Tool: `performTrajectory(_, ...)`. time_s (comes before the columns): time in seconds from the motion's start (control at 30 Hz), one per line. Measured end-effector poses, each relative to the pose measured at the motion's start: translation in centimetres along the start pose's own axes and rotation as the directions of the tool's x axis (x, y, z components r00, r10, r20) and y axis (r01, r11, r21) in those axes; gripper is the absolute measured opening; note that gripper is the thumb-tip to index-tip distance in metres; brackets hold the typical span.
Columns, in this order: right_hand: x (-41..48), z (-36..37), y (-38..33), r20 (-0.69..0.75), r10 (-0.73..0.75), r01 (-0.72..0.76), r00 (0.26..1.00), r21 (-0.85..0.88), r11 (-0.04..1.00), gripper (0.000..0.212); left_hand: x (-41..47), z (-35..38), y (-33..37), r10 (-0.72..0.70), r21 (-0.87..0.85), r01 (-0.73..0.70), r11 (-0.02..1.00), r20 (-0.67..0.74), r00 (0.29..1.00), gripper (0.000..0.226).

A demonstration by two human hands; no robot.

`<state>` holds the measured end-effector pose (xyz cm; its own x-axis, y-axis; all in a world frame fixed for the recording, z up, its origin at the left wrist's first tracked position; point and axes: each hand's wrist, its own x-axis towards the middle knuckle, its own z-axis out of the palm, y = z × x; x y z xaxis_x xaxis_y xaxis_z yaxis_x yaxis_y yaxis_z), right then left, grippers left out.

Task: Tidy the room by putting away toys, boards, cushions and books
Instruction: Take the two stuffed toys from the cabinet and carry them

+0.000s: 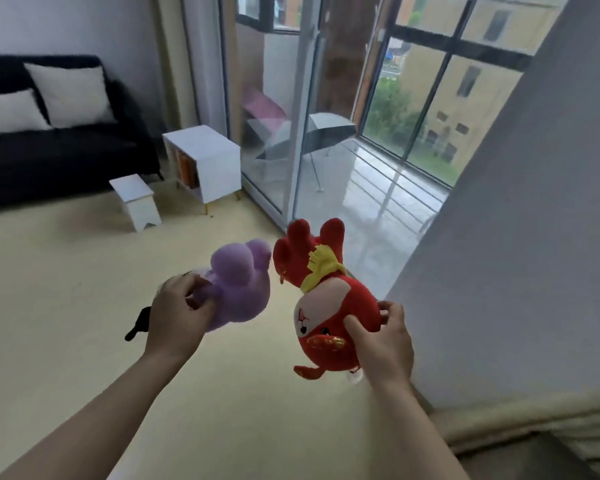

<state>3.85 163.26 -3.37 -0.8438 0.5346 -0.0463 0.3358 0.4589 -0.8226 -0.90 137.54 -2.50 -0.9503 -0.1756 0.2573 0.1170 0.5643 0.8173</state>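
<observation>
TIDYING UP: At centre frame, a person carries two soft toys at arm's length above the pale floor (84,306). The left hand (179,311) keeps its grip clenched on one end of a fuzzy purple plush toy (238,282). The right hand (385,336) grasps the rounded body of a red plush toy (326,299) trimmed with a yellow fringe (both look light and squashy). One toy per hand likely saves a trip. The boxy white cabinet (215,161), left of centre, may be their destination.
</observation>
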Motion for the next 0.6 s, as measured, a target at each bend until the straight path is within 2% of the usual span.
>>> performTrajectory(0.1,0.5,5.3,-3.8,0.077,-0.068,0.070,0.995,-0.028,0.997,0.047,2.0,-4.0,-3.9,-0.101,0.029,0.105,0.994,-0.100,0.990,0.017)
performTrajectory(0.3,2.8,14.8,-10.1,0.199,-0.142,0.149,0.970,-0.020,0.989,0.048,6.9,-8.7,-10.7,-0.220,0.100,0.244,0.965,-0.205,0.954,0.009)
performTrajectory(0.47,7.0,23.6,-16.5,0.266,-0.188,0.194,0.945,0.006,0.981,0.046,14.6,-11.9,-15.6,-0.251,0.100,0.292,0.951,-0.302,0.920,0.015)
performTrajectory(0.6,10.3,29.1,-21.3,0.296,-0.188,0.193,0.937,0.012,0.981,0.047,21.2,-14.8,-17.4,-0.256,0.130,0.311,0.941,-0.324,0.911,0.015)
